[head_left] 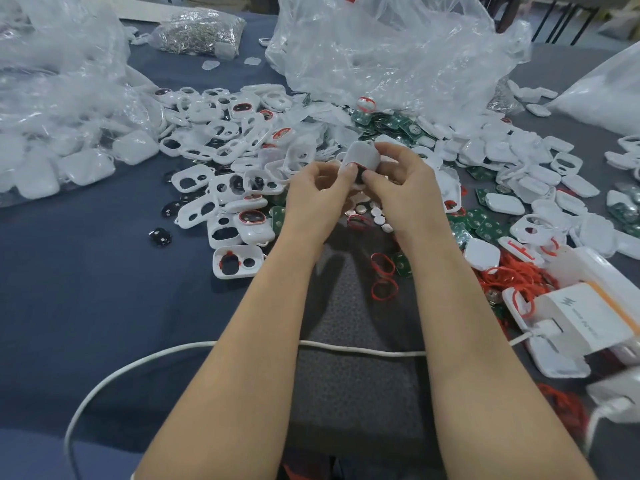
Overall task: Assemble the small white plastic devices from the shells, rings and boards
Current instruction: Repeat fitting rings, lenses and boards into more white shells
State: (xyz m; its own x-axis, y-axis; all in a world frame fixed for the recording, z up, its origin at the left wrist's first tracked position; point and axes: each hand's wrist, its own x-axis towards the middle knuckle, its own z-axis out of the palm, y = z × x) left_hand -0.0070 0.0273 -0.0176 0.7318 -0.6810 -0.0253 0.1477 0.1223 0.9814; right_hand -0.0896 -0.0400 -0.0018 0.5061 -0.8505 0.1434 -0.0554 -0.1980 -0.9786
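Nearest the person, a white cable lay across the counter, passing under both bare forearms. To the right of it sat a white charger block. A tangle of red rings lay just beyond the block, and a few loose red rings lay between the forearms on a grey mat.

Farther out, the left hand and right hand met above the middle of the counter. Both pinched one white shell between thumbs and curled fingers. The shell was held off the surface, its plain back towards the camera and a dark and red edge showing at its lower side under the thumbs. What was fitted inside it could not be told. Below the hands lay a small cluster of round coin cells.

To the left of the hands spread a pile of white front shells with cut-out windows, some already carrying red rings, with a few black oval pieces at its near edge. To the right lay a pile of plain white back shells. Green boards lay scattered just beyond the hands and among the right-hand pile.

Farthest off stood crumpled clear plastic bags, a bag of white shells at the left, and a bag of small metal parts.
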